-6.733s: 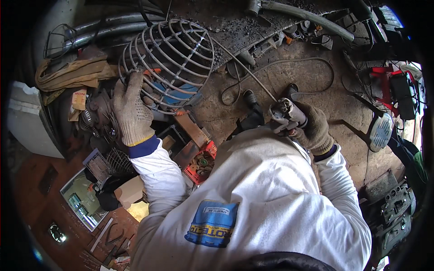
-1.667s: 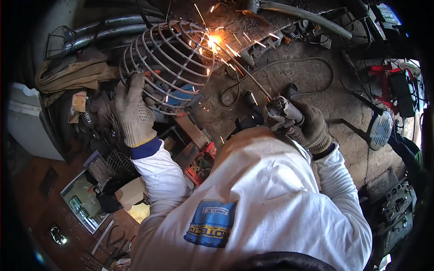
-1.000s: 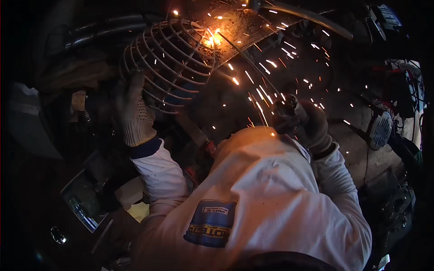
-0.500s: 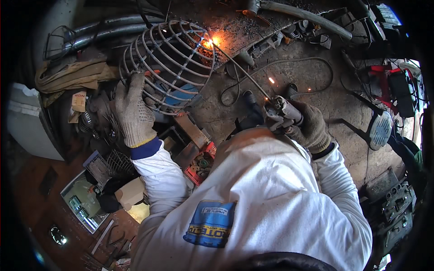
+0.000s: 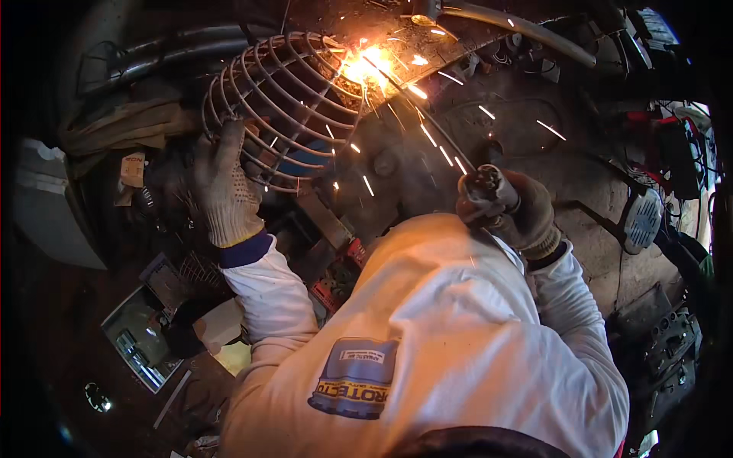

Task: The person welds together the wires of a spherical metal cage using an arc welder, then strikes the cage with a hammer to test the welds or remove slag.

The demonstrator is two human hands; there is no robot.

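A rounded basket-shaped cage of bent metal rods (image 5: 305, 120) rests at the far left of centre. My left hand (image 5: 229, 191), in a pale knitted work glove, is closed on the cage's left end. My right hand (image 5: 527, 214), also gloved, is wrapped round a welding electrode holder (image 5: 486, 183). From the holder a long thin welding rod (image 5: 437, 124) slants away to the far left, its tip at the cage's far right rim. A bright orange-white glow (image 5: 366, 69) hides the tip and that part of the rim. Sparks fly toward me and to the right.
A metal pipe (image 5: 527, 34) lies at the far right of the work surface. Brown cloth (image 5: 122, 128) is bundled left of the cage. A red crate (image 5: 328, 286) and cardboard box (image 5: 220, 324) sit near my left arm. A grey perforated plate (image 5: 643, 221) stands at right.
The small glow at the rod's tip has flared up, with many more sparks, and the surroundings look darker. My right hand and the holder have shifted slightly right. My left hand stays in place.
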